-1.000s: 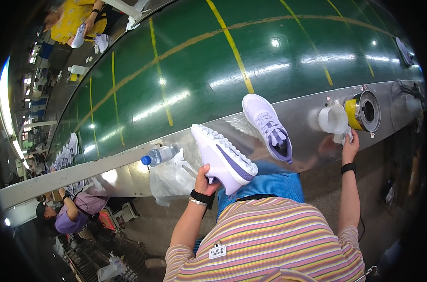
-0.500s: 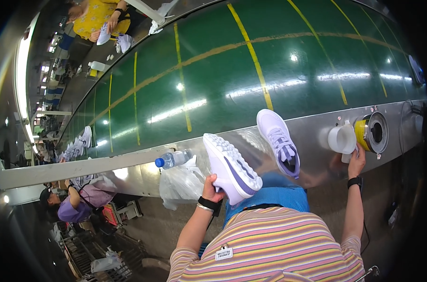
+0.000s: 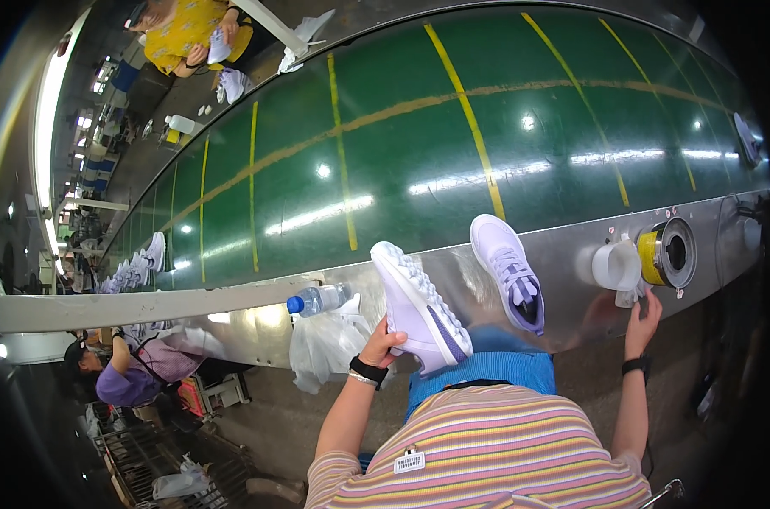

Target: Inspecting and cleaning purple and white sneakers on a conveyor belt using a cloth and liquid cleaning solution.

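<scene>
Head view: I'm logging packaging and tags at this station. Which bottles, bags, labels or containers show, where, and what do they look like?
Water bottle: lying on the metal ledge, clear with a blue cap.
Plastic bag: hanging off the ledge under the bottle, clear and crumpled.
Name tag: on the striped shirt, small white rectangle.
White cup: on the ledge above the right hand.
Left hand: holds a white shoe.

The left hand (image 3: 383, 343) grips a shoe (image 3: 419, 307) at its heel end, over the metal ledge (image 3: 257, 318). Just left of that grip lie a water bottle (image 3: 319, 299) and a plastic bag (image 3: 330, 343). A second shoe (image 3: 508, 271) rests on the ledge just right. Further right, the right hand (image 3: 642, 316) touches a cloth (image 3: 629, 295) below a cup (image 3: 616, 265). The conveyor belt (image 3: 419, 153) runs behind.
</scene>
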`<state>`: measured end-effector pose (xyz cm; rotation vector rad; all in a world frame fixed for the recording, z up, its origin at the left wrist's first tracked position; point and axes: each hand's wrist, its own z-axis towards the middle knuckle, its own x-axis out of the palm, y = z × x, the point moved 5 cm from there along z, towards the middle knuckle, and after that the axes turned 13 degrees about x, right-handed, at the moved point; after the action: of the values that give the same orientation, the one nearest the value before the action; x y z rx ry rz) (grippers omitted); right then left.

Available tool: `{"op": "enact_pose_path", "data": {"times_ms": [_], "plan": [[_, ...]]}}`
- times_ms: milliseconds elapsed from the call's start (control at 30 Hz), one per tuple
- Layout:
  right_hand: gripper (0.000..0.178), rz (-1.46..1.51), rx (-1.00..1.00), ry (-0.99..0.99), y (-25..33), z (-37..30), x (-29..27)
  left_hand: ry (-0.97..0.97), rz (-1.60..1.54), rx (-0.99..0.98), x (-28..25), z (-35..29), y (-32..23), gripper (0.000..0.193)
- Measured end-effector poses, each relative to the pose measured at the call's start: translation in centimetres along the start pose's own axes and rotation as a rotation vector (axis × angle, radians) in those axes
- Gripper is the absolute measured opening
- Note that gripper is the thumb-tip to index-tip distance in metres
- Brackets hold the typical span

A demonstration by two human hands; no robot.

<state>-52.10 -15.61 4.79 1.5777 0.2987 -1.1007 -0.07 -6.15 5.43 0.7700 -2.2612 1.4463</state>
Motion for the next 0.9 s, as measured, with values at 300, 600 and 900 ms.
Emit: {"op": "enact_pose_path", "data": {"times_ms": [300,600,900], "plan": [[0.029,0.278,0.006,0.495,15.0,-9.9,2.4,0.029,0.826,0.355,2.5,0.7,-3.8,0.086],[0.048,0.240,-0.048,0.596,17.6,-10.3,7.4,-0.021,1.738,0.812,9.3,-1.5,-6.3,0.085],[0.035,0.246,-0.109,0.537,18.9,-12.1,5.0,-0.003,1.861,0.773,9.7,-1.2,-4.8,0.085]]}}
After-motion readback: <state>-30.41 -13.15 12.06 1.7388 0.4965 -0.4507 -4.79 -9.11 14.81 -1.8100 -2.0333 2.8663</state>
